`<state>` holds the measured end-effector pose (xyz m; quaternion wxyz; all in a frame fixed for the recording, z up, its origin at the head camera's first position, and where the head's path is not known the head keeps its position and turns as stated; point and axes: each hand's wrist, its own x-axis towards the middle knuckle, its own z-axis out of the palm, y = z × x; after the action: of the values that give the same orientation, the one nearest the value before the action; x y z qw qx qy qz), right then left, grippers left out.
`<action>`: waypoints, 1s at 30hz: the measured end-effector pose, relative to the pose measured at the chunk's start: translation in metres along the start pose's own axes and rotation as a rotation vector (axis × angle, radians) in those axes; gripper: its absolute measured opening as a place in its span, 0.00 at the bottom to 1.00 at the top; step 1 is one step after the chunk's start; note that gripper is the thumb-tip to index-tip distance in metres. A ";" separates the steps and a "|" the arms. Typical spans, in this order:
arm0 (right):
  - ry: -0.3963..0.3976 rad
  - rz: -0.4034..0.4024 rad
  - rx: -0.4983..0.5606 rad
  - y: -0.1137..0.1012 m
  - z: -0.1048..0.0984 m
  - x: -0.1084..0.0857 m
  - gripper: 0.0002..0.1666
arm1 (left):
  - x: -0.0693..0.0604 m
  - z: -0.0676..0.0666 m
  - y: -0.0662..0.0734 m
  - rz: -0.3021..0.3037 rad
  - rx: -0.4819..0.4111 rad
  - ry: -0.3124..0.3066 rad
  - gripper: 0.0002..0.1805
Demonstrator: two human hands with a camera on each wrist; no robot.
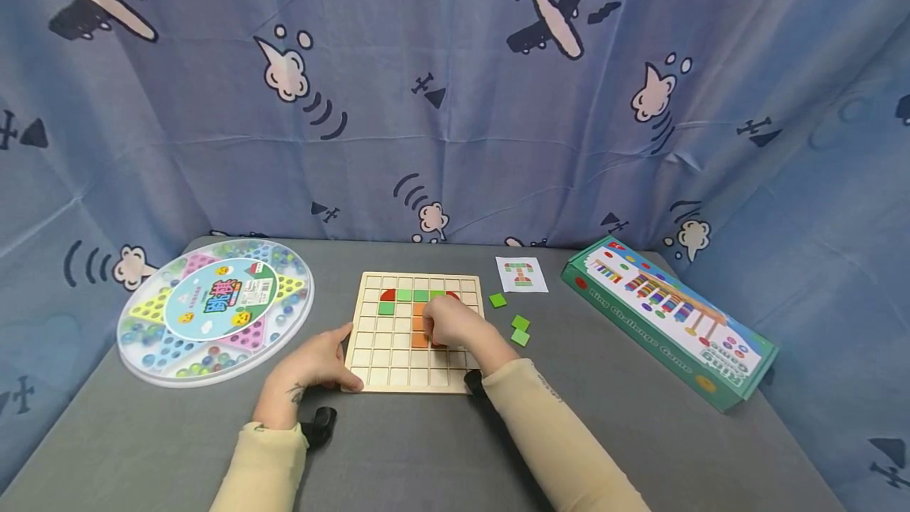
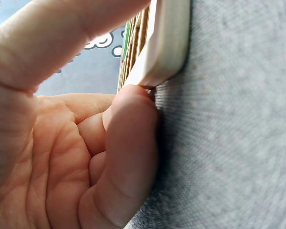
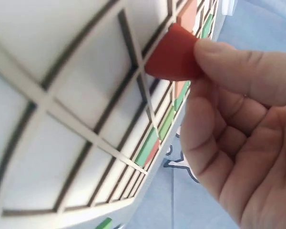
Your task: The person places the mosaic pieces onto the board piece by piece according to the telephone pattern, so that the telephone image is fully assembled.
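A wooden grid board (image 1: 384,376) lies flat on the grey table. My left hand (image 1: 313,362) holds it at its near left corner, fingers by the left edge and thumb at the corner. In the right wrist view, a red quarter-round tile (image 3: 174,55) is pinched between thumb and finger of my right hand (image 1: 458,326), tilted over the grid. Orange tiles (image 1: 419,324) run down the board's middle column, partly hidden by that hand. Green tiles (image 1: 404,295) form a row above, with a red rounded tile (image 1: 388,295) at its left end.
Several loose green tiles (image 1: 520,336) lie right of the board. Behind them is a card (image 1: 538,283) printed with a tile pattern. A green game box (image 1: 661,344) stands at the right, and a round Chinese checkers set (image 1: 306,299) at the left. A curtain (image 1: 455,141) hangs behind.
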<state>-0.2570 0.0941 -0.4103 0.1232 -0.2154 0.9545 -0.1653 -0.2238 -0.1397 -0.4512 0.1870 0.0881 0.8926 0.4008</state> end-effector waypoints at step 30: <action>0.214 -0.064 0.936 0.054 -0.007 -0.062 0.24 | -0.001 0.000 0.001 0.019 -0.024 -0.007 0.61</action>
<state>-0.2248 0.1706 -0.4133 0.1029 -0.1478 0.7777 -0.6023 -0.2226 -0.1397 -0.4503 0.1873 0.0957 0.8861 0.4129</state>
